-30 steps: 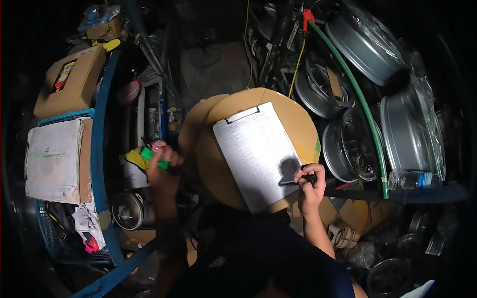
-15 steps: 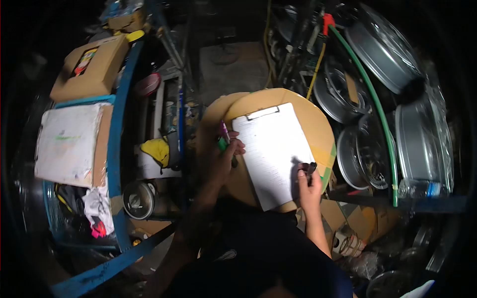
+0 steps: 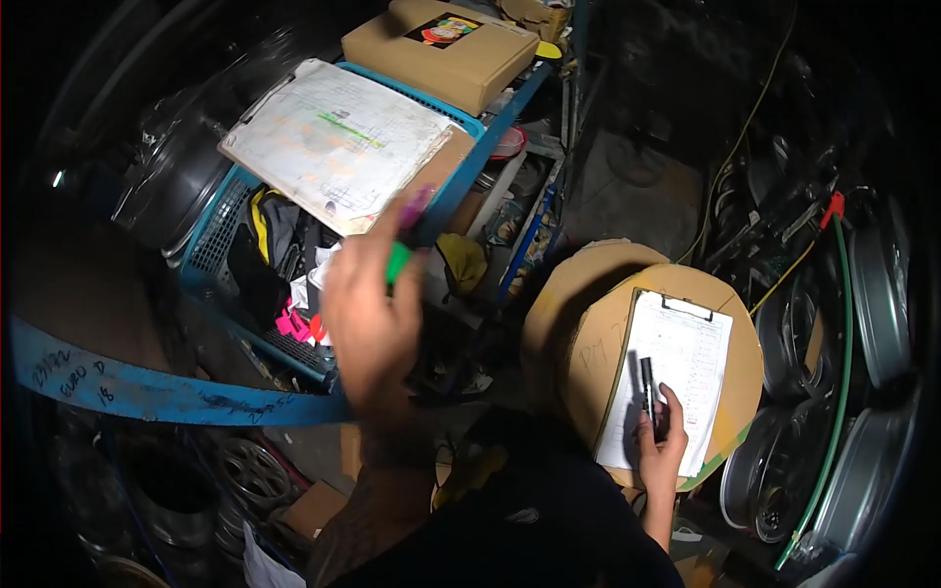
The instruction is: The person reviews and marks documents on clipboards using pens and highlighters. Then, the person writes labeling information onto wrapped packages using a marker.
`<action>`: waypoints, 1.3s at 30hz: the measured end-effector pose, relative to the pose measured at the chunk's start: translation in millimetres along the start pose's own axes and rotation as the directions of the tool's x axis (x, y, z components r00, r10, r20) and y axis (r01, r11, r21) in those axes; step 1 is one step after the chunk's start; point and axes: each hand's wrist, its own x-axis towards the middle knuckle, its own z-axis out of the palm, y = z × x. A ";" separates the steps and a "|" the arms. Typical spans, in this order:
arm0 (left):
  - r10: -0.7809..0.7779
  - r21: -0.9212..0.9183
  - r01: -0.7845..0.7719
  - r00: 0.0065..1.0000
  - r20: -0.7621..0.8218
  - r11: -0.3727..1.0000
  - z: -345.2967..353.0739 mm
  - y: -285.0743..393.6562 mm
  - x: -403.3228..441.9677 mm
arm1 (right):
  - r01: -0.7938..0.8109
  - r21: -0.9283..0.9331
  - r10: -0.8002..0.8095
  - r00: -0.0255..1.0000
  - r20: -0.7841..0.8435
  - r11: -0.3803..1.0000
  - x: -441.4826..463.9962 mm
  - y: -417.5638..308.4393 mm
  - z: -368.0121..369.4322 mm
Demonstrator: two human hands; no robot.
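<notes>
On cardboard disc (image 3: 596,343): clipboard (image 3: 678,338), right hand (image 3: 665,441) closed round black marker (image 3: 647,380) over it. Left hand (image 3: 371,318) loosely round green object (image 3: 396,263), near papers (image 3: 338,142). I judge: paperwork; next calls for steady marker.

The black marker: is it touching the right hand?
Touching: the head view shows the black marker held in the right hand, its lower end against the thumb.

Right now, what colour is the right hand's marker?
The marker is black, clearest in the head view.
</notes>
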 end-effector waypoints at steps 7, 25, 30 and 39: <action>-0.078 0.205 0.085 0.996 -0.043 0.975 16.0 -60.4 -14.3 | 0.166 0.010 -0.165 0.976 0.142 0.986 9.1 -35.5 23.7; -0.056 0.130 0.065 0.996 -0.067 0.989 24.8 -70.9 -15.6 | 0.116 0.124 -0.139 0.971 0.194 0.985 12.0 -14.3 5.5; 0.009 0.283 0.038 0.987 -0.163 0.958 25.3 -71.2 -11.4 | 0.396 0.061 -0.398 0.917 0.036 0.916 16.7 -10.0 -0.7; 0.237 -0.475 0.222 0.646 0.726 0.851 116.2 57.8 -71.1 | -0.046 -0.431 -0.170 0.877 -0.450 0.901 40.8 52.1 -97.8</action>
